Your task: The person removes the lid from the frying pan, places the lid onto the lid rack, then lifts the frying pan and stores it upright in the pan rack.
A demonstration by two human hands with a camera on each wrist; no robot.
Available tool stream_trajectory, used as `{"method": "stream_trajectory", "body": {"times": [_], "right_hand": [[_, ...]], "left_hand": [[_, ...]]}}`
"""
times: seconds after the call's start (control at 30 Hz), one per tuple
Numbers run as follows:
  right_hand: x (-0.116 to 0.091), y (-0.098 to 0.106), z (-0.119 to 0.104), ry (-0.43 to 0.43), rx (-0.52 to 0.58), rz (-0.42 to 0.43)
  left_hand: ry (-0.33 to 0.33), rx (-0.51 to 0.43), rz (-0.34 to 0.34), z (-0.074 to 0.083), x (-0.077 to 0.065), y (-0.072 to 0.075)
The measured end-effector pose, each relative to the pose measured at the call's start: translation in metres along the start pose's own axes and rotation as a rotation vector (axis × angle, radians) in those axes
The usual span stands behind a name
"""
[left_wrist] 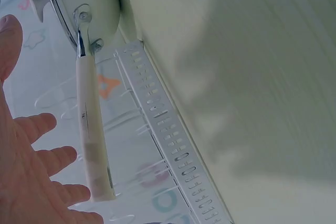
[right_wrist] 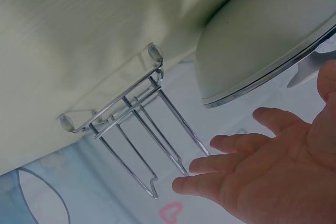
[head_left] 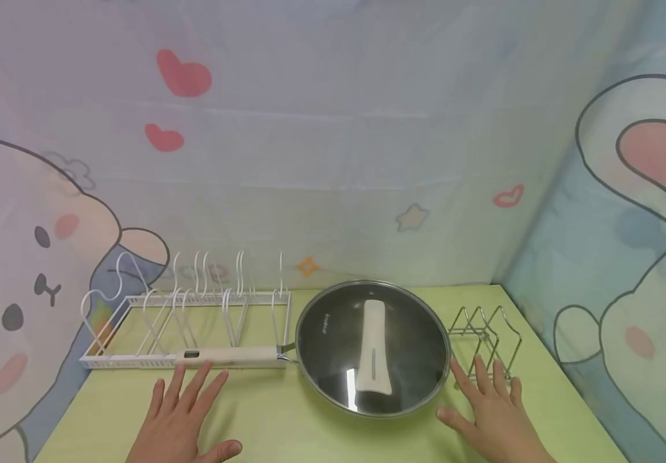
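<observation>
A frying pan (right_wrist: 262, 45) with a cream body stands on the table, covered by a dark glass lid (head_left: 333, 347) that has a cream upright handle (head_left: 374, 341). Its long cream pan handle (head_left: 231, 355) points left, passing in front of a white rack (head_left: 130, 361). Fingers spread, my left hand (head_left: 179, 418) hovers near the end of that handle and holds nothing. My right hand (head_left: 495, 415) is spread too, between the pan's right side and a small silver wire rack (right_wrist: 128, 106). Both hands appear apart from these things.
The white rack has several upright wire dividers and stands at the back left. Light green tabletop (head_left: 263, 418) shows in front of the pan. A printed cloth (head_left: 333, 161) hangs behind the table, and another printed side (head_left: 616, 257) rises on the right.
</observation>
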State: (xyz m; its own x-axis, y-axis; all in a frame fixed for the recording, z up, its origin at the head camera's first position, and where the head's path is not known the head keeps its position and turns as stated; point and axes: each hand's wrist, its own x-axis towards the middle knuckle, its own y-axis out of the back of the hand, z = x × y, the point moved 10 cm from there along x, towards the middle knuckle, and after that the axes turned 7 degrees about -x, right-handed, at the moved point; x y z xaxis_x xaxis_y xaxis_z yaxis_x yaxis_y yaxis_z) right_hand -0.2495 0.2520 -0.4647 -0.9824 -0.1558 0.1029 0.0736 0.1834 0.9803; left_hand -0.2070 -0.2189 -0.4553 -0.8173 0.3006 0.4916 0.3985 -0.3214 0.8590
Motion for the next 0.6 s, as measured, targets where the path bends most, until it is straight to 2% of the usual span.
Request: {"method": "stream_trajectory", "body": {"times": [0.2,0.33,0.47,0.6], "right_hand": [[0.001,0.003,-0.002,0.018,-0.019,0.037],[0.005,0.011,-0.006,0.022,-0.048,0.082],[0.008,0.024,-0.008,-0.038,-0.01,0.116],[0.007,0.031,-0.008,-0.107,0.044,0.129]], "left_hand": [[-0.024,0.016,0.03,-0.002,0.0,0.0],[-0.005,0.0,0.016,-0.005,0.003,-0.003],[0.026,-0.038,0.008,-0.008,0.007,-0.001],[0.024,-0.039,0.027,-0.008,0.013,0.005]]}}
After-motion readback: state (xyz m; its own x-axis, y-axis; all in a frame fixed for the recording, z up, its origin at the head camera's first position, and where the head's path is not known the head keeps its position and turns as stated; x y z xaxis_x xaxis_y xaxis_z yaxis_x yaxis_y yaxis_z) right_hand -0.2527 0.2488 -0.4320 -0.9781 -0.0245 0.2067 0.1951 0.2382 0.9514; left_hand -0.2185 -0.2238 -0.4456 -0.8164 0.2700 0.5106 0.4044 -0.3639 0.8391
